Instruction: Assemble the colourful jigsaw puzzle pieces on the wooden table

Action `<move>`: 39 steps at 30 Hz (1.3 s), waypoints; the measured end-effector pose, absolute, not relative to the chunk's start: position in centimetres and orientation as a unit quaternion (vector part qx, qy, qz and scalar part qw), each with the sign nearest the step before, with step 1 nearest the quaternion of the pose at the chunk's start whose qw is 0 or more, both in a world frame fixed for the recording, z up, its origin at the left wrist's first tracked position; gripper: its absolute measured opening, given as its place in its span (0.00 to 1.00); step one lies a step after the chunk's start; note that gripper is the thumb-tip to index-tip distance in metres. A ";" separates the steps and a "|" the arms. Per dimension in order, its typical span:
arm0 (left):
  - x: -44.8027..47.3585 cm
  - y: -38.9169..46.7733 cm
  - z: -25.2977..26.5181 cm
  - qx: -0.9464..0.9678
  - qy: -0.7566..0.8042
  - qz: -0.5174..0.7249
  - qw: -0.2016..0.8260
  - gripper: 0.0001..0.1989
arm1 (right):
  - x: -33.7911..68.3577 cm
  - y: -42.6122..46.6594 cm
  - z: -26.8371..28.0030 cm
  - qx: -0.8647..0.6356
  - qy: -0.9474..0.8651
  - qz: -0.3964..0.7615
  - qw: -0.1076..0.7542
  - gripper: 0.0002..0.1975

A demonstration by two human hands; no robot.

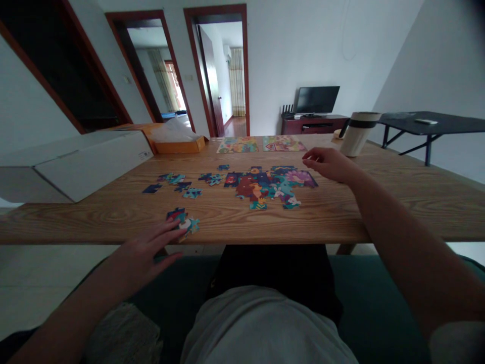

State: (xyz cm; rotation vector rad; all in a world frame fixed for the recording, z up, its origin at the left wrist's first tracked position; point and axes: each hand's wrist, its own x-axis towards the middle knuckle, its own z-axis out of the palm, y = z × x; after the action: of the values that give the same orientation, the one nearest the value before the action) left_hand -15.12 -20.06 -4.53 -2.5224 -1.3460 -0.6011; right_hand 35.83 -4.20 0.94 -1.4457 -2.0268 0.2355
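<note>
My left hand (146,253) lies at the table's front edge with its fingers stretched out. Its fingertips rest on a few loose jigsaw pieces (191,224), dark blue, red and teal. To the right of the partly joined jigsaw puzzle (261,184), my right hand (326,163) hovers over the table, fingers loosely bent and apart, with nothing visible in them. Animals, including a white rabbit, show on the joined part. Between the puzzle and the white box, several more loose jigsaw pieces (192,192) are scattered.
A long white box (94,164) and an orange box (180,146) holding clear plastic stand at the left. Two picture sheets (238,145) lie at the table's far side. A pale tumbler (358,135) stands beyond my right hand. The wooden table (220,227) ends just before my lap.
</note>
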 end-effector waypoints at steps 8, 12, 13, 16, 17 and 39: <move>-12.1 -20.3 -3.1 -0.887 -0.348 -0.256 0.165 0.20 | 35.6 -4.2 0.9 -0.537 -0.773 0.112 0.319 0.19; -8.9 -19.0 -1.8 -0.892 -0.299 -0.263 0.214 0.20 | 34.6 -4.5 0.9 -0.512 -0.772 0.179 0.332 0.20; -7.8 -18.4 -1.5 -0.893 -0.284 -0.264 0.228 0.20 | 34.1 -4.8 1.0 -0.502 -0.773 0.207 0.329 0.21; -3.7 -16.0 -0.3 -0.900 -0.225 -0.258 0.268 0.17 | 32.4 -6.1 1.3 -0.476 -0.773 0.325 0.265 0.23; -2.2 -15.1 0.1 -0.904 -0.202 -0.249 0.283 0.15 | 31.9 -6.5 1.4 -0.457 -0.776 0.360 0.246 0.23; 8.7 -5.0 -1.2 -0.972 -0.157 -0.169 0.052 0.13 | 34.6 -4.4 0.7 -0.455 -0.816 0.354 0.030 0.20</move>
State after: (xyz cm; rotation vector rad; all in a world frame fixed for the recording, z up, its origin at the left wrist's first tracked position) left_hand 8.66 -4.98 -1.16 -2.9559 -0.4764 -0.5130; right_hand 34.62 -4.41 0.68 -1.4044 -2.5167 1.0914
